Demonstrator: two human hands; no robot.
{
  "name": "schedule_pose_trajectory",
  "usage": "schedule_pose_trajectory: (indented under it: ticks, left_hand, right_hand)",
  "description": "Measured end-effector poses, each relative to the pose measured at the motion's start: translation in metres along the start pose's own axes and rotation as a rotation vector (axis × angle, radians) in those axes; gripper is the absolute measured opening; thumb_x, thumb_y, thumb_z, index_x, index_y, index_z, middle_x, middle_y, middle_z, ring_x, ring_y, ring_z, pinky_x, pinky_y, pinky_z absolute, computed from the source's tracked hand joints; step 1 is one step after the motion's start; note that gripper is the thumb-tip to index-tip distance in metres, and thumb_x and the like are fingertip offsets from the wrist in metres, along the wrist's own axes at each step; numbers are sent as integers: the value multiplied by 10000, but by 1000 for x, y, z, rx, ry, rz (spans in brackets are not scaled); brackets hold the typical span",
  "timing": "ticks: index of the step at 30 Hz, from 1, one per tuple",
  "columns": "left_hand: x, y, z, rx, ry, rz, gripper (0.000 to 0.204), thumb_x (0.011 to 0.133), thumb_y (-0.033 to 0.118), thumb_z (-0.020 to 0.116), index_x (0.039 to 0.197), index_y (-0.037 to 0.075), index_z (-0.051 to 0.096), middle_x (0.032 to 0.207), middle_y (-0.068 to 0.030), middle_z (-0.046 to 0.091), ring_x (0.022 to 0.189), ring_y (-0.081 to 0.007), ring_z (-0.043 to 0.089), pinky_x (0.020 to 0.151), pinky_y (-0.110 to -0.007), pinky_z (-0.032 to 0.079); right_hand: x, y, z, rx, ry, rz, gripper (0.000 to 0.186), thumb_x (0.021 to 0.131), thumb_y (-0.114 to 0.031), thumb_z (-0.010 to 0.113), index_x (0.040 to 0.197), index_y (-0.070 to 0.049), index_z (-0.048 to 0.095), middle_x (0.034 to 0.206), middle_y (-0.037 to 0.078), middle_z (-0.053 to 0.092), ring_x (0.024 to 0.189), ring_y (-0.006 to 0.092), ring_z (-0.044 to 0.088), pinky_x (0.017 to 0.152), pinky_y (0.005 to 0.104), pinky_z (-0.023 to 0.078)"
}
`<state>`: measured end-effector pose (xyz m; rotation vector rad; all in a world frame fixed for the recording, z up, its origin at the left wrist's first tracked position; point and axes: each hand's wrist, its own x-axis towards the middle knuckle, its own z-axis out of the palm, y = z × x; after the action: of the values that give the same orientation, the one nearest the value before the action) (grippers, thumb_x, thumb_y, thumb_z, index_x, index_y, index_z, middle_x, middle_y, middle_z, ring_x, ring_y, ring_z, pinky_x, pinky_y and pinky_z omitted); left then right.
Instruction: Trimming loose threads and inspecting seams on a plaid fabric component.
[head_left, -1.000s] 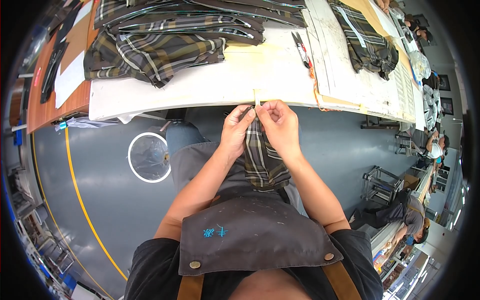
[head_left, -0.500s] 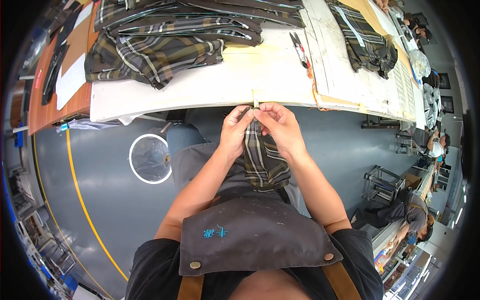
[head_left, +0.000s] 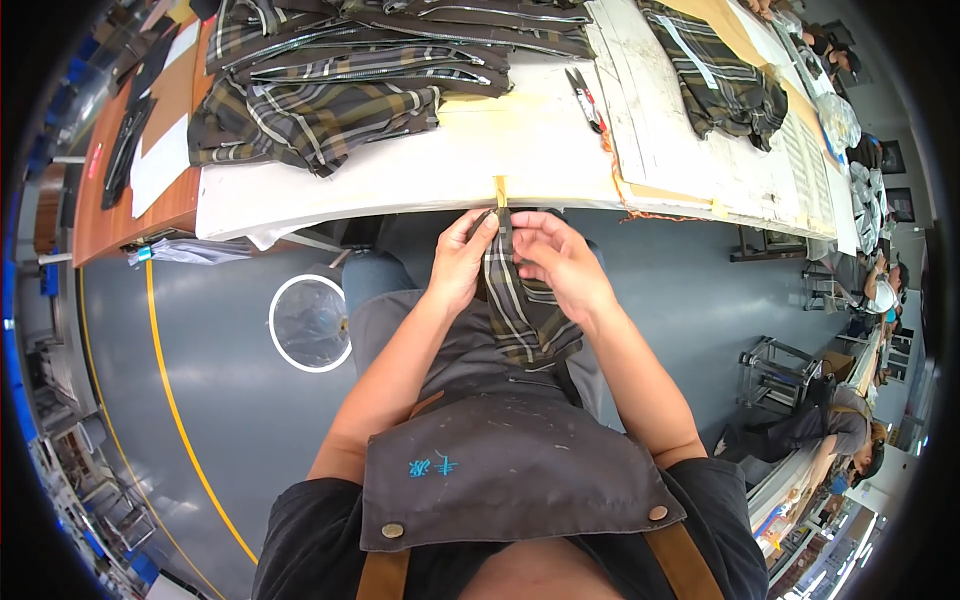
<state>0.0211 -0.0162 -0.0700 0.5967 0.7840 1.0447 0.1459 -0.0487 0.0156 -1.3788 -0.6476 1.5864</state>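
Note:
A strip of dark plaid cloth point(head_left: 513, 315) with white and olive lines hangs from the table's front edge down over my lap. My left hand point(head_left: 463, 255) pinches its top end between thumb and fingers, close to a yellow strip point(head_left: 502, 190) on the table edge. Just right of the cloth is my right hand point(head_left: 562, 262), its fingers loosely bent and apart, the tips beside or lightly against the cloth. Whether those tips touch it is hard to see.
On the white table point(head_left: 400, 175) lie stacked plaid pieces with zippers point(head_left: 390, 70), black-bladed snips point(head_left: 585, 100) with an orange cord, and another plaid piece point(head_left: 730, 95) at right. A white-rimmed bin point(head_left: 310, 325) stands on the floor at left. A person point(head_left: 830, 430) sits at far right.
My right hand has come off the cloth's top end and shifted slightly down and right, its fingers loosening. My left hand keeps its pinch. The view has shifted a little.

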Motion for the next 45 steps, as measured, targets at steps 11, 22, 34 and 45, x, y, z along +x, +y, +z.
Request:
schedule_pose_trajectory:
  ticks: [11, 22, 34, 45]
  left_hand:
    - [-79, 46, -8, 952, 44, 148, 235, 714, 186, 748, 802, 11, 618, 645, -45, 571, 559, -79, 473, 508, -232, 398]
    - [-133, 43, 2, 764, -66, -395, 304, 840, 289, 630, 803, -12, 624, 654, 4, 584, 599, -49, 485, 565, -211, 396]
    - [-143, 24, 25, -254, -389, -581, 849, 569, 387, 825, 1222, -1, 445, 1150, -124, 547, 1030, -208, 557, 871, -367, 473]
    - [-127, 38, 30, -236, -221, -382, 543, 532, 43, 522, 1064, -60, 501, 642, -53, 584, 542, -116, 545, 526, -213, 447]
  right_hand:
    - [-72, 17, -37, -732, 5, -453, 112, 730, 14, 642, 828, 17, 588, 720, 48, 558, 613, 104, 534, 564, 234, 449]
    - [-100, 11, -56, -640, -135, -582, 173, 685, 95, 572, 842, 22, 576, 783, 44, 524, 658, 106, 468, 593, 227, 403]
    - [-115, -5, -61, -463, -218, -556, 167, 675, 93, 573, 812, -2, 574, 730, 32, 503, 627, 104, 470, 553, 231, 386]
    - [-127, -36, -53, -774, -269, -605, 208, 644, 85, 634, 821, -22, 614, 785, 38, 553, 641, 105, 498, 570, 226, 406]
